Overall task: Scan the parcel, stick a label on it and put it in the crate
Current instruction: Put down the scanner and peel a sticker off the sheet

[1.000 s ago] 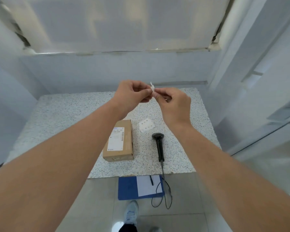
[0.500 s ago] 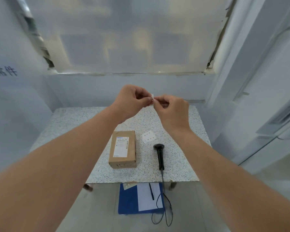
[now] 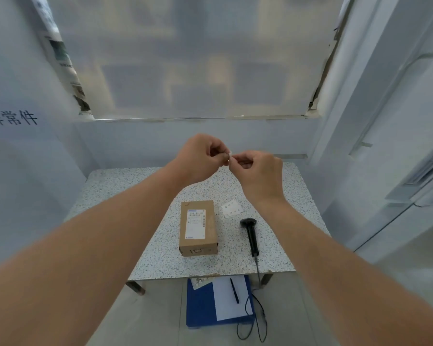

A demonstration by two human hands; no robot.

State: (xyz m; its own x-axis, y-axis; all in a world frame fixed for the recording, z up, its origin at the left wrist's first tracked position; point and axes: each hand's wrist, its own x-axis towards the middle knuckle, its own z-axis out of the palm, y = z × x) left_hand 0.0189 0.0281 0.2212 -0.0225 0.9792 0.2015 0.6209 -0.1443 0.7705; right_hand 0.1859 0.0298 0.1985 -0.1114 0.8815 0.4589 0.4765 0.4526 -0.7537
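A brown cardboard parcel with a white shipping label on top lies on the speckled table. Right of it lies a black handheld scanner, its cable running off the front edge. A white label sheet rests between parcel and scanner, further back. My left hand and my right hand are raised above the table's far part, fingertips pinched together on a small white label. Only a sliver of the label shows.
Under the table's front edge sits a blue crate holding a white paper and a black pen. The scanner cable loops on the floor beside it. White walls close in on the left and right; a frosted window is behind.
The camera has pulled back and tilted up, so the table and crate appear further away. Both hands stay pinched on the small label, which now sticks out less.
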